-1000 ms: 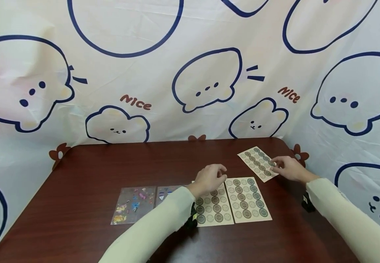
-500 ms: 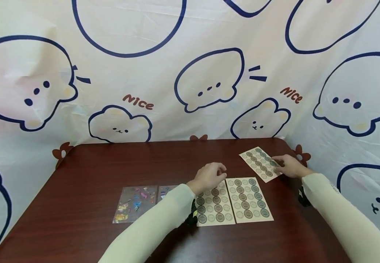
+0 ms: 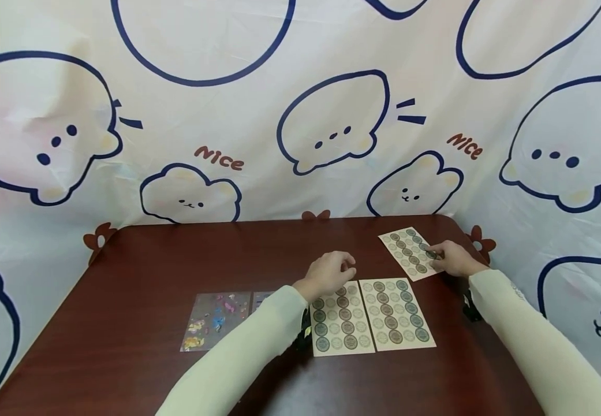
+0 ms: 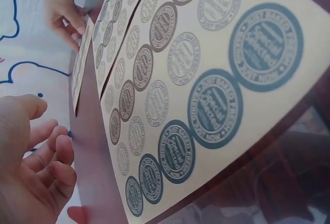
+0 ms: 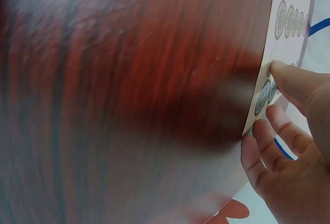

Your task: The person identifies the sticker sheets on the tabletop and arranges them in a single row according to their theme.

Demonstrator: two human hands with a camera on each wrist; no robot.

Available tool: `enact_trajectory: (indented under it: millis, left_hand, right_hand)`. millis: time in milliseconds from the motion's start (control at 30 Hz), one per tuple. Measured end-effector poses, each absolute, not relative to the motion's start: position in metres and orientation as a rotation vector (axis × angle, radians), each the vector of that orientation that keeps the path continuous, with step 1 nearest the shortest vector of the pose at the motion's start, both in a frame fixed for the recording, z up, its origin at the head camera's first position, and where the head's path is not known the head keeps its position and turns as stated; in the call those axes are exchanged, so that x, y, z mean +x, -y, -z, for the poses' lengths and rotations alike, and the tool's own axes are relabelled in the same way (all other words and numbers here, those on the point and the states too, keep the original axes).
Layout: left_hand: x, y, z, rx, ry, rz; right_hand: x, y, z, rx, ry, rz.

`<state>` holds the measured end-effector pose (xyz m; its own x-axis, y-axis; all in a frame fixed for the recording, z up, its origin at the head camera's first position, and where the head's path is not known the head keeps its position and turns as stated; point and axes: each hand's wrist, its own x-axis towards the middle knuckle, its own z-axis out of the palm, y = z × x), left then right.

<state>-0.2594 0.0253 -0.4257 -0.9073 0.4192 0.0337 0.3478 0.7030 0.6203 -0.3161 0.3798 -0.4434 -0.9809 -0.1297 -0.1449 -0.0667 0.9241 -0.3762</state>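
Note:
My right hand (image 3: 455, 258) pinches the right edge of a cream sticker sheet (image 3: 406, 254) at the table's far right. In the right wrist view its thumb (image 5: 296, 82) lies on the printed face, the other fingers at the edge. My left hand (image 3: 329, 274) hovers with loosely curled fingers over the back edge of another sticker sheet (image 3: 354, 323) and holds nothing. A third sticker sheet (image 3: 399, 315) lies just right of that one. Round seals in rows, some dark, some pale, cover these sheets; the left wrist view shows "Special Selected" on them.
Left of the cream sheets lies a clear sheet with small colourful stickers (image 3: 217, 320). A second clear sheet (image 3: 261, 300) is mostly hidden by my left sleeve. A cloth printed with cartoon outlines (image 3: 258, 127) stands behind and beside the dark wooden table (image 3: 139, 277).
My right hand has shifted slightly left, and the far sheet has moved a little left and back with it. The left hand stays over its sheet. The whole head view has shifted slightly.

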Motion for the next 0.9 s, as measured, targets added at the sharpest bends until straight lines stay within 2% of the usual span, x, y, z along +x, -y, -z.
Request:
enact_trajectory:
  millis: [400, 900]
  left_hand:
    - [-0.268, -0.017, 0.418, 0.578, -2.784, -0.954]
    - [-0.279, -0.005, 0.433, 0.508, -2.787, -0.902]
  right_hand:
    - [-0.322, -0.371, 0.434, -0.096, -2.842, 0.608]
    - [-0.329, -0.358, 0.434, -0.059, -2.844, 0.715]
